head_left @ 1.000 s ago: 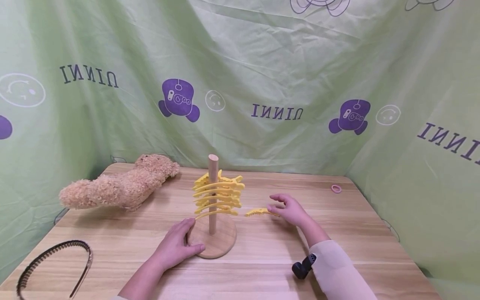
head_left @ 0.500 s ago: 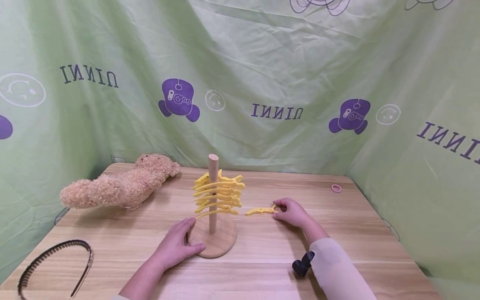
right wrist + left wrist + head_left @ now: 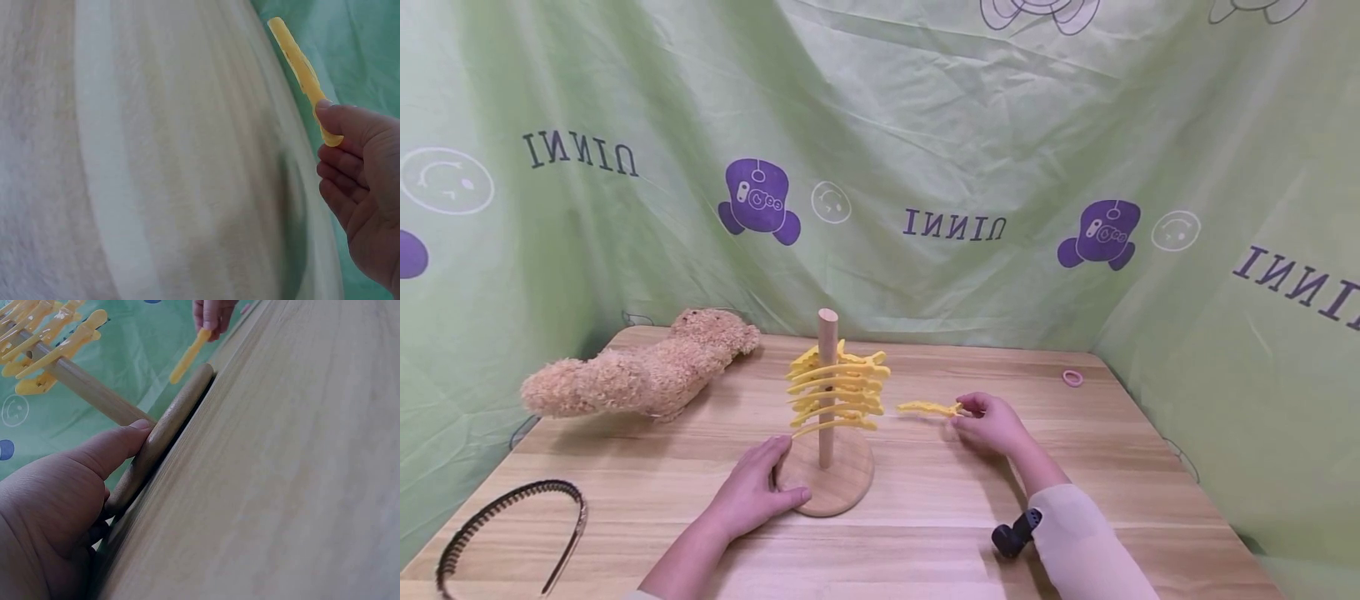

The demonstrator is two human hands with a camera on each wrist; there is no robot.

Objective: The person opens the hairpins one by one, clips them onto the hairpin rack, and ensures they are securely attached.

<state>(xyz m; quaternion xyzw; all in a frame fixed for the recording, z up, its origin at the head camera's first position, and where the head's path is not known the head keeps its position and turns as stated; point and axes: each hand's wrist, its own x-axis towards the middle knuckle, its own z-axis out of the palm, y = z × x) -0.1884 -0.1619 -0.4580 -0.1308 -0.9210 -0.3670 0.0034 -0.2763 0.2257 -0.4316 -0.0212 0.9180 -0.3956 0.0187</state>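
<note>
A yellow hair clip [image 3: 927, 407] is pinched by its rear end between the thumb and fingers of my right hand [image 3: 994, 425]. It points left, just over the table. In the right wrist view the thumb lies across the clip [image 3: 297, 65]. My left hand [image 3: 755, 485] grips the round base [image 3: 847, 487] of a wooden stand by its left edge. The left wrist view shows the thumb on top of the base's rim [image 3: 164, 434]; the other fingers are mostly hidden. Several yellow hair clips [image 3: 857, 371] are clamped one above another on the stand's upright pole [image 3: 827, 329].
A fluffy light-brown plush toy [image 3: 647, 375] lies at the back left. A dark toothed headband [image 3: 501, 500] is at the front left of the wooden table [image 3: 910, 542]. Far back on the right lies a small pink ring [image 3: 1072, 378]. Green printed cloth [image 3: 880, 150] surrounds the table.
My right hand has closed on the yellow hair clip's rear end and raised it from the tabletop, shifting slightly right. My left hand and the stand stay put.
</note>
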